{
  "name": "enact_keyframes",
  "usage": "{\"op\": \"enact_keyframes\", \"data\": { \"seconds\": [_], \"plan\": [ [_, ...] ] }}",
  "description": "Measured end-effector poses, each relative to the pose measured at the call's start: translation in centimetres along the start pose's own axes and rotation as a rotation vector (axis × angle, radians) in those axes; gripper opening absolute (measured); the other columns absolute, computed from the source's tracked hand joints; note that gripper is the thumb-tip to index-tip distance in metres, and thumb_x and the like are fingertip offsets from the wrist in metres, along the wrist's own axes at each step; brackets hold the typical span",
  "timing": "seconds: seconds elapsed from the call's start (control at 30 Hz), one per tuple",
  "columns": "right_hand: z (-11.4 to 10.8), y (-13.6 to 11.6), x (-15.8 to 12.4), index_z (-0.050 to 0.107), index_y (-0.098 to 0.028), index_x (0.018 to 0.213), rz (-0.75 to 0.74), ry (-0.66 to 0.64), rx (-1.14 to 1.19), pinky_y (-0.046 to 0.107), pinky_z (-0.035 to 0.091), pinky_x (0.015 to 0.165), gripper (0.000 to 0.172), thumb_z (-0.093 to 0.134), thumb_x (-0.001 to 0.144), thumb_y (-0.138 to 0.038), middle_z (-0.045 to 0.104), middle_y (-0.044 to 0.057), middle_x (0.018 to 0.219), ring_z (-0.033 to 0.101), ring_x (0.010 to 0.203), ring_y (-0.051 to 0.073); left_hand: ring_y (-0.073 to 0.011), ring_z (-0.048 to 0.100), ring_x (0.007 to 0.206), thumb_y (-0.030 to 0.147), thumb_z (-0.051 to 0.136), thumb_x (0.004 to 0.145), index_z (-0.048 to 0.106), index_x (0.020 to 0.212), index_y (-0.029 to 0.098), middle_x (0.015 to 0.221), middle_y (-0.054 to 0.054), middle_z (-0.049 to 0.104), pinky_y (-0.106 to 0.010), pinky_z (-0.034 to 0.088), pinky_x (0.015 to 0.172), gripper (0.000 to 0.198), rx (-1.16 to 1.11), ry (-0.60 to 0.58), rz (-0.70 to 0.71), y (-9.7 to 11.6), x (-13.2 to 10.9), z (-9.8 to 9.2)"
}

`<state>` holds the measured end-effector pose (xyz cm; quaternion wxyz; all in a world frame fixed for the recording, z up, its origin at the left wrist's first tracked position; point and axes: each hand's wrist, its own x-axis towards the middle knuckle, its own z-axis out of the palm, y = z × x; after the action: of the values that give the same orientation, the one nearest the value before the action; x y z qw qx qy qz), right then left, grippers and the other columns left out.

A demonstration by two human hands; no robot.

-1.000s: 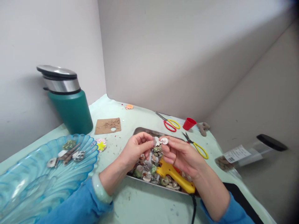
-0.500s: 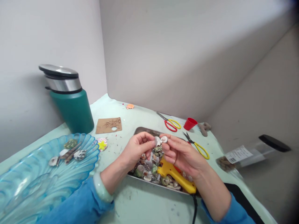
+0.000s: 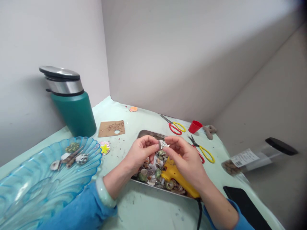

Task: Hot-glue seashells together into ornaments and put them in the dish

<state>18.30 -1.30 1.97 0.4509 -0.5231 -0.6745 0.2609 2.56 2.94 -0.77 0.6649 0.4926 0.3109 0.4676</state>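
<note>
Above the tray, my left hand (image 3: 142,150) pinches a small pale shell edge-on between thumb and forefinger. My right hand (image 3: 188,161) is closed from the other side, thumb and fingertips on a white shell (image 3: 164,144). The two small pieces meet between my fingertips; where one ends and the other begins is hard to tell. Below lies a metal tray (image 3: 144,132) full of mixed seashells (image 3: 151,181), some green, some brown or white. A yellow glue gun (image 3: 175,175) rests across the shells, partly hidden under my right hand.
On the left stand a blue scalloped dish (image 3: 48,185) with several shells and a green flask (image 3: 75,111). Behind lie brown cardboard (image 3: 105,128), two pairs of scissors (image 3: 176,127) (image 3: 203,152) and a red cup (image 3: 195,126). At right are a clear container (image 3: 256,159) and a black phone-like slab (image 3: 244,204).
My right hand has turned, its palm now facing down, and brought its white shell against the piece in my left hand. The left hand has stayed nearly still.
</note>
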Motion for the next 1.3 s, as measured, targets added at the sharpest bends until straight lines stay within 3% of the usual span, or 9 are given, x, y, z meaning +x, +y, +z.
{"op": "enact_keyframes", "data": {
  "seconds": [0.23,0.8,1.07,1.3],
  "plan": [
    [-0.2,0.5,0.1,0.062,-0.021,0.095,-0.174,0.051,-0.166,0.028,0.045,0.064,0.010,0.061,0.086,-0.022,0.063,0.001,0.082,0.055,0.066,0.013,-0.0054,0.042,0.036,0.032,0.071,0.070,0.054,0.075,0.015,0.050,0.007,0.050,-0.018,0.037,0.038,0.025,0.016,-0.007,-0.011,0.1,-0.1,0.1],
    [-0.2,0.2,0.1,0.061,-0.018,0.096,-0.360,0.043,-0.260,0.026,0.047,0.062,0.015,0.061,0.083,-0.010,0.064,0.003,0.090,0.057,0.066,0.012,-0.0066,0.041,0.036,0.032,0.071,0.069,0.055,0.074,0.016,0.045,0.007,0.048,-0.019,0.037,0.037,0.024,0.043,-0.012,-0.019,0.0,0.0,0.1],
    [-0.3,0.7,0.2,0.064,-0.019,0.099,-0.393,0.022,-0.289,0.028,0.050,0.067,0.016,0.058,0.086,-0.012,0.065,0.006,0.097,0.061,0.075,0.015,-0.0059,0.041,0.036,0.030,0.071,0.069,0.056,0.075,0.016,0.046,0.008,0.048,-0.018,0.033,0.037,0.022,0.035,-0.032,-0.013,-0.3,-0.1,0.0],
    [-0.3,1.0,0.2,0.065,-0.017,0.098,-0.466,0.029,-0.334,0.029,0.051,0.077,0.017,0.058,0.085,-0.009,0.066,0.008,0.098,0.063,0.088,0.017,-0.0056,0.041,0.036,0.030,0.072,0.067,0.057,0.073,0.015,0.048,0.007,0.049,-0.019,0.039,0.037,0.022,0.038,-0.009,-0.039,0.2,-0.2,0.1]
  ]
}}
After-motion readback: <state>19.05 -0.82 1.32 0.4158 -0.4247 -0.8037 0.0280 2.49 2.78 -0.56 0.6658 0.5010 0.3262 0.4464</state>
